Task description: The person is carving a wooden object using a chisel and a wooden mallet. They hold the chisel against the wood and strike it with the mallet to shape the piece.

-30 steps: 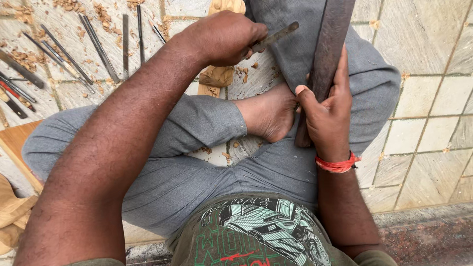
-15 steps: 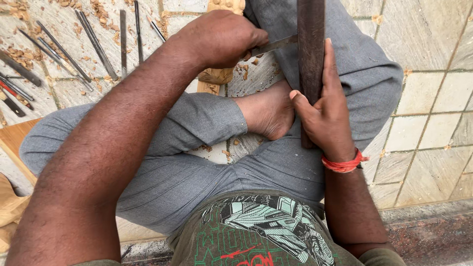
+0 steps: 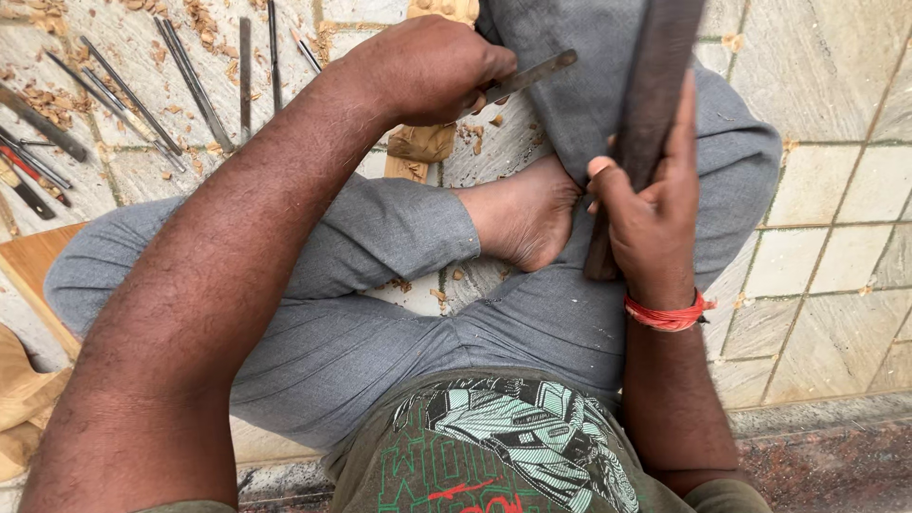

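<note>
My left hand (image 3: 427,66) is closed around a metal chisel (image 3: 532,73) whose flat shank sticks out to the right, just above a carved piece of pale wood (image 3: 423,142) lying on the tiles. My right hand (image 3: 651,204) grips a long dark wooden bar (image 3: 655,85), held nearly upright and leaning right at the top, over my grey trouser leg. A red thread band (image 3: 665,313) circles that wrist. My bare foot (image 3: 527,218) rests between both hands. The chisel's cutting end is hidden under my left hand.
Several long metal carving tools (image 3: 190,81) lie in a row on the tiled floor (image 3: 836,199) at upper left, among wood chips (image 3: 204,19). A wooden board (image 3: 28,275) and tan cloth (image 3: 19,399) sit at the left edge. A dark stone ledge (image 3: 826,456) runs at lower right.
The dark bar in my right hand tilted right, swung upright, then leans right again. My left hand stays on the chisel with little shift.
</note>
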